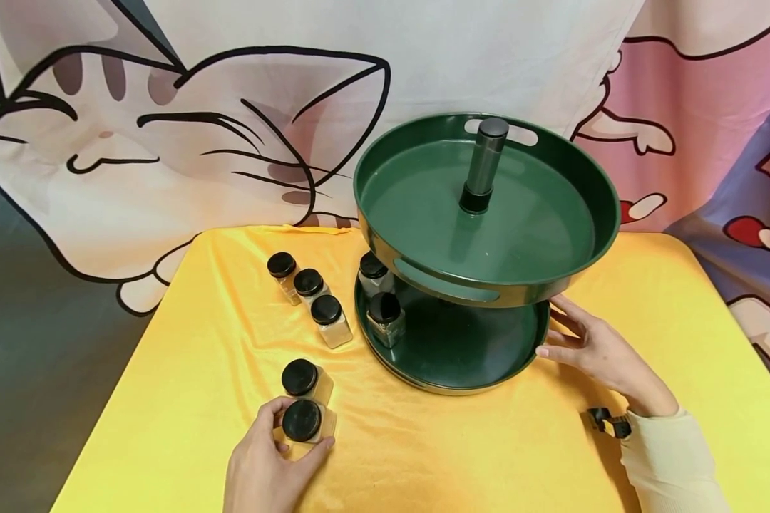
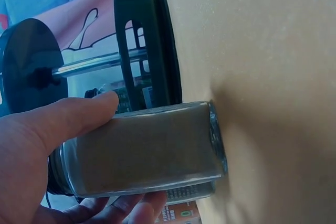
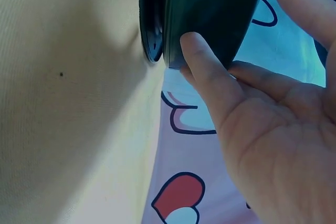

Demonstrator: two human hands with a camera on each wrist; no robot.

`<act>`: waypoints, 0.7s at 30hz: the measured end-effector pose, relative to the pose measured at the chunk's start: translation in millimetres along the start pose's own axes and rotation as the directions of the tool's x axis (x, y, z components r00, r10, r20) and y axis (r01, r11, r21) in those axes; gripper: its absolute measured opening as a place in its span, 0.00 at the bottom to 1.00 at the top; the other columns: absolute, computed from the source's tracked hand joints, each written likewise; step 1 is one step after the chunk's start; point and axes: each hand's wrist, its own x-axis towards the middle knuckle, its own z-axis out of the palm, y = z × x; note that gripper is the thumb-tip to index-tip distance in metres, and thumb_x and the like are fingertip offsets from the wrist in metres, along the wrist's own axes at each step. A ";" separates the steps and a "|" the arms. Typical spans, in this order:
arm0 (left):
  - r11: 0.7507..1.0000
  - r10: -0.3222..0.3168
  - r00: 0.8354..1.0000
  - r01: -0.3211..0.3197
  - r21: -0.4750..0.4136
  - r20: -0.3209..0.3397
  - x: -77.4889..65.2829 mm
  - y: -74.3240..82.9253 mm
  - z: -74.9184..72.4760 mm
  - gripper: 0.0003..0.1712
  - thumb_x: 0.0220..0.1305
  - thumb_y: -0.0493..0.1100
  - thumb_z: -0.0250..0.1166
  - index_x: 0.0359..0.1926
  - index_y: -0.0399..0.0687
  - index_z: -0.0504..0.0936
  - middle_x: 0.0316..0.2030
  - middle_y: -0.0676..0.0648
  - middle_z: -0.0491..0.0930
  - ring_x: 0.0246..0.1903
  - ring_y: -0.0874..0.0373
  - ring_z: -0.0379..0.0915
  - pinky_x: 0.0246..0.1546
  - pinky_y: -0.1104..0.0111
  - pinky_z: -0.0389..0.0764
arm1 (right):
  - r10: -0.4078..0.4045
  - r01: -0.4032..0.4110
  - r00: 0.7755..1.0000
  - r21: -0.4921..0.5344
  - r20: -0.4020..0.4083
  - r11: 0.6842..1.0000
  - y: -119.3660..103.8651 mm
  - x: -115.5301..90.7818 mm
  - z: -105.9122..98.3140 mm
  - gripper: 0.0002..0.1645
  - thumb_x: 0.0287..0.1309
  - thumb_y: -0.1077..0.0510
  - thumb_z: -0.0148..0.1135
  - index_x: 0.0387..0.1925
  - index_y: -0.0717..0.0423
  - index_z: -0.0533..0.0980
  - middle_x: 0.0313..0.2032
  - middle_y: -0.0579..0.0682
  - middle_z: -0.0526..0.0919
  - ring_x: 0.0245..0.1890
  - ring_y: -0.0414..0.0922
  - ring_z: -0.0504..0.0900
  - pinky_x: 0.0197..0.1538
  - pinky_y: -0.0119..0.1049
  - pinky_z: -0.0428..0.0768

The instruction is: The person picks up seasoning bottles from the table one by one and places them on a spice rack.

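My left hand [image 1: 272, 459] grips a square glass spice jar [image 1: 304, 422] with a black lid, low over the yellow cloth. In the left wrist view that spice jar [image 2: 142, 153] shows brownish powder inside, with my thumb along one side and fingers on the other. Right behind it stands a similar jar [image 1: 308, 381]. My right hand [image 1: 597, 356] touches the right side of the lower tray [image 1: 449, 388] of a green two-tier stand. Its fingers lie against the tray's outer wall [image 3: 210, 19]. Two black-lidded jars [image 1: 386, 319] stand inside that tray at its left.
The stand's upper tray [image 1: 417, 185] overhangs the lower one and has a central post [image 1: 485, 167]. Three more jars [image 1: 331, 322] are grouped on the yellow cloth [image 1: 231, 320] left of the stand. A patterned curtain [image 1: 455, 64] hangs behind the table.
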 end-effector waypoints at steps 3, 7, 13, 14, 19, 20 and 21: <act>1.000 0.002 1.000 -0.002 -0.005 -0.007 0.3 0.4 -1.0 0.42 0.30 0.65 0.76 0.49 0.58 0.72 0.33 0.55 0.79 0.23 0.65 0.70 0.25 0.72 0.72 | -0.002 0.002 1.000 -0.015 0.009 1.000 -0.6 0.3 0.1 0.55 0.47 0.59 0.70 0.70 0.35 0.49 0.70 0.47 0.51 0.65 0.57 0.59 0.50 0.26 0.73; 1.000 -0.002 1.000 0.002 -0.002 -0.005 0.8 1.5 -1.8 0.42 0.29 0.66 0.76 0.48 0.57 0.73 0.32 0.55 0.79 0.23 0.65 0.70 0.24 0.72 0.71 | -0.013 0.013 1.000 -0.023 0.001 1.000 -0.8 0.5 0.0 0.56 0.46 0.58 0.71 0.70 0.32 0.48 0.70 0.43 0.49 0.66 0.57 0.56 0.50 0.23 0.71; 1.000 -0.006 1.000 0.006 0.020 -0.004 0.7 3.3 -2.8 0.43 0.29 0.66 0.76 0.49 0.56 0.74 0.30 0.56 0.78 0.22 0.64 0.68 0.23 0.71 0.69 | 0.002 -0.002 1.000 -0.032 0.007 0.999 -1.3 0.9 -0.5 0.57 0.46 0.58 0.71 0.70 0.31 0.47 0.71 0.42 0.47 0.66 0.57 0.56 0.51 0.26 0.71; 1.000 -0.005 1.000 0.005 0.023 -0.005 0.5 3.6 -2.8 0.43 0.29 0.66 0.76 0.49 0.56 0.74 0.30 0.56 0.78 0.22 0.64 0.68 0.23 0.71 0.69 | 0.005 -0.005 1.000 -0.037 0.008 0.999 -1.5 0.9 -0.6 0.57 0.46 0.58 0.71 0.70 0.31 0.47 0.71 0.42 0.47 0.66 0.57 0.56 0.52 0.26 0.70; 0.999 -0.010 1.000 0.010 0.034 0.013 -1.2 5.7 -3.1 0.44 0.27 0.68 0.76 0.49 0.57 0.75 0.26 0.57 0.76 0.22 0.66 0.68 0.24 0.71 0.69 | -0.013 0.013 1.000 -0.056 0.009 0.998 -1.4 1.6 -0.4 0.58 0.45 0.57 0.72 0.70 0.31 0.47 0.71 0.41 0.47 0.67 0.55 0.55 0.52 0.27 0.70; 0.999 -0.011 1.000 0.011 0.035 0.018 -1.5 6.4 -3.1 0.44 0.27 0.68 0.76 0.49 0.58 0.75 0.26 0.57 0.76 0.22 0.66 0.68 0.24 0.71 0.69 | -0.020 0.020 1.000 -0.057 0.010 0.998 -1.3 1.7 -0.2 0.58 0.45 0.57 0.72 0.70 0.32 0.47 0.71 0.40 0.47 0.67 0.54 0.55 0.52 0.27 0.70; 0.999 -0.012 1.000 0.011 0.035 0.022 -1.8 7.1 -3.1 0.44 0.27 0.68 0.76 0.49 0.58 0.75 0.27 0.58 0.76 0.22 0.66 0.68 0.24 0.71 0.69 | -0.027 0.027 1.000 -0.062 0.011 0.998 -1.2 1.7 0.0 0.57 0.45 0.57 0.72 0.70 0.32 0.48 0.71 0.40 0.47 0.67 0.54 0.55 0.51 0.26 0.70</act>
